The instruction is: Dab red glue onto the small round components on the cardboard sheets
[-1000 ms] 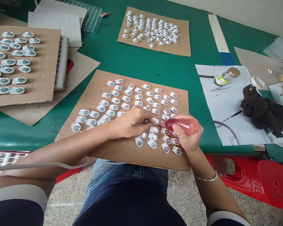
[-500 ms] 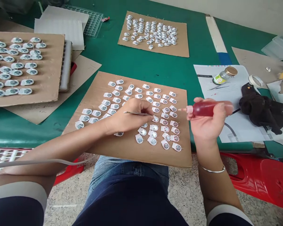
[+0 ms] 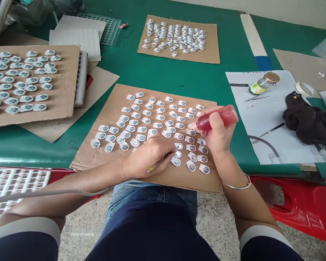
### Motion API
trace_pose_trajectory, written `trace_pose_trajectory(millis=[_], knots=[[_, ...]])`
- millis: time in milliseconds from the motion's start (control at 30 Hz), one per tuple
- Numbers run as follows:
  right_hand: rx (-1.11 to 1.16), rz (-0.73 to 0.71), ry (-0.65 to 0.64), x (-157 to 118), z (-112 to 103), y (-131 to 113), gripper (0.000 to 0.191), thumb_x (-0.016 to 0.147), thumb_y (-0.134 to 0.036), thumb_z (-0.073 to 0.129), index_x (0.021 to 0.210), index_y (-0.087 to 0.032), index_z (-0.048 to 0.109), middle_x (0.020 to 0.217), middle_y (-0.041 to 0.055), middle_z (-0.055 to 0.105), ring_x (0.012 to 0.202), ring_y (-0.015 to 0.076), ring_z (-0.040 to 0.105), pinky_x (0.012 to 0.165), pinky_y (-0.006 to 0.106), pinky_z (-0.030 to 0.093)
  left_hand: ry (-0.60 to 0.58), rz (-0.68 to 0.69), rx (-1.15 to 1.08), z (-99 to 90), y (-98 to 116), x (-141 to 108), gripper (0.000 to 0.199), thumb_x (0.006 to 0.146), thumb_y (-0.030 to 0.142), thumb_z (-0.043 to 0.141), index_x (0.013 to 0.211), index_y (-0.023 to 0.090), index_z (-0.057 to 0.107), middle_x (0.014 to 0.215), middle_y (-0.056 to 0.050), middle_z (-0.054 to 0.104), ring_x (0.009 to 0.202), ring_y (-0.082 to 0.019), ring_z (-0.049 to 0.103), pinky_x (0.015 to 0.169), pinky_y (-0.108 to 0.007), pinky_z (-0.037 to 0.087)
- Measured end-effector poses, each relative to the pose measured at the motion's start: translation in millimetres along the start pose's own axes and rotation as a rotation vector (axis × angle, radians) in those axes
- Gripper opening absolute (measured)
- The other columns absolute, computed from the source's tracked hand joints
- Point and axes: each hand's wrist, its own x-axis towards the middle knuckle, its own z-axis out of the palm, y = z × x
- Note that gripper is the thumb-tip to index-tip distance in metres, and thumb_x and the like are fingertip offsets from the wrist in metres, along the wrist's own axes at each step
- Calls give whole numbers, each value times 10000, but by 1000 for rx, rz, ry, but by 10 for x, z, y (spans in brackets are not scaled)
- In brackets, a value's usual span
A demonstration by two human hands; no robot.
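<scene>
My left hand (image 3: pixel 152 154) is closed around a pair of tweezers (image 3: pixel 160 161), held low over the cardboard sheet (image 3: pixel 103 105). The tips reach the small white round pieces with dark rings (image 3: pixel 177 161) at the sheet's right part; whether they grip one I cannot tell. In my right hand (image 3: pixel 218 136) is a squeeze bottle of red liquid (image 3: pixel 217 117), tilted with its thin needle nozzle pointing left and down over the pieces. Several pieces near the right edge carry a reddish tint. My left hand hides some of the pieces below it.
More pieces lie on a cardboard sheet (image 3: pixel 67 87) at the left and another sheet (image 3: pixel 212 43) at the back. On the right are a glass jar (image 3: pixel 264 83), paper (image 3: pixel 241 108), a tape roll (image 3: pixel 305 89) and black cloth (image 3: pixel 301 116). A red stool (image 3: pixel 306 206) stands below.
My right hand has brought the red bottle left, from beside the sheet to over its pieces. My left hand has moved down toward me, and its tweezers are now tilted differently.
</scene>
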Motion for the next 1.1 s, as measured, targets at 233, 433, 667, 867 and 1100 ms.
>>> trace_pose_trajectory(millis=[233, 433, 667, 867, 1100], knots=[[-35, -21, 53, -8, -36, -2, 257, 785, -496, 531, 816, -241, 515, 739, -10, 583, 544, 123, 624, 330, 233, 354, 13, -9, 25, 22, 1, -2, 130, 807, 78, 448, 797, 139, 563, 686, -21, 584, 655, -136, 542, 691, -300, 430], [-64, -10, 4, -44, -34, 13, 316, 771, -547, 531, 807, -235, 494, 726, -16, 566, 510, 108, 609, 327, 219, 372, 17, 14, 73, 57, -14, 7, 140, 786, 58, 436, 735, 146, 532, 641, -15, 540, 617, -132, 492, 665, -297, 421], [-168, -44, -216, -110, 21, -8, 233, 786, -444, 578, 723, -221, 547, 638, -16, 569, 563, 123, 598, 501, 291, 503, -20, 238, 447, 226, 55, -35, 192, 798, 29, 391, 677, 129, 501, 679, -73, 543, 664, -179, 481, 626, -327, 396], [-325, -127, -294, -132, 51, -30, 192, 763, -375, 615, 693, -204, 563, 681, -6, 601, 611, 120, 570, 612, 319, 500, 37, 315, 630, 332, 134, -55, 202, 838, 42, 403, 690, 120, 515, 637, -80, 557, 626, -190, 499, 627, -345, 397], [-358, -29, -325, -141, 58, -48, 218, 743, -408, 629, 707, -200, 578, 658, 2, 568, 584, 118, 533, 549, 294, 487, 58, 330, 663, 334, 135, -56, 181, 842, 55, 420, 692, 123, 497, 632, -65, 561, 591, -174, 485, 613, -331, 385]])
